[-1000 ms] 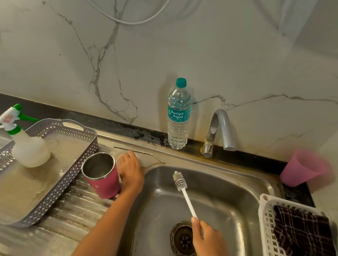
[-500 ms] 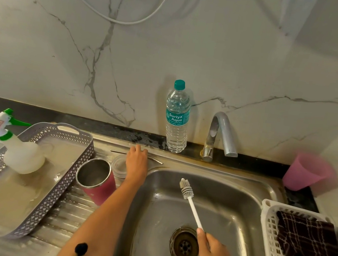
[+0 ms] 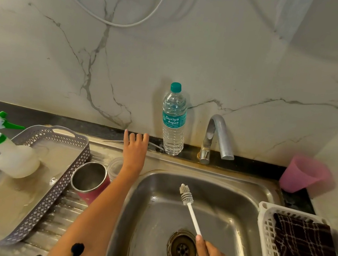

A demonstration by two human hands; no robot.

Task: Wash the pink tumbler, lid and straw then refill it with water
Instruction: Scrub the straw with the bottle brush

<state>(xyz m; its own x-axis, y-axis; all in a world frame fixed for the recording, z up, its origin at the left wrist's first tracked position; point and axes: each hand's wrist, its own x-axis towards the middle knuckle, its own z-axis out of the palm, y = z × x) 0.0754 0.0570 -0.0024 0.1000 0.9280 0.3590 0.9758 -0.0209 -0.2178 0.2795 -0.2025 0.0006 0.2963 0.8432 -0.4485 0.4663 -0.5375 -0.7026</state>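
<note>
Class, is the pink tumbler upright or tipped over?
Upright: the pink tumbler stands on the drainboard, its uncovered steel mouth facing up.

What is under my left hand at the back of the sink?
A thin metal straw lies along the sink rim, its ends showing either side of the left hand. The hand covers its middle, so whether the fingers touch it is unclear.
</note>
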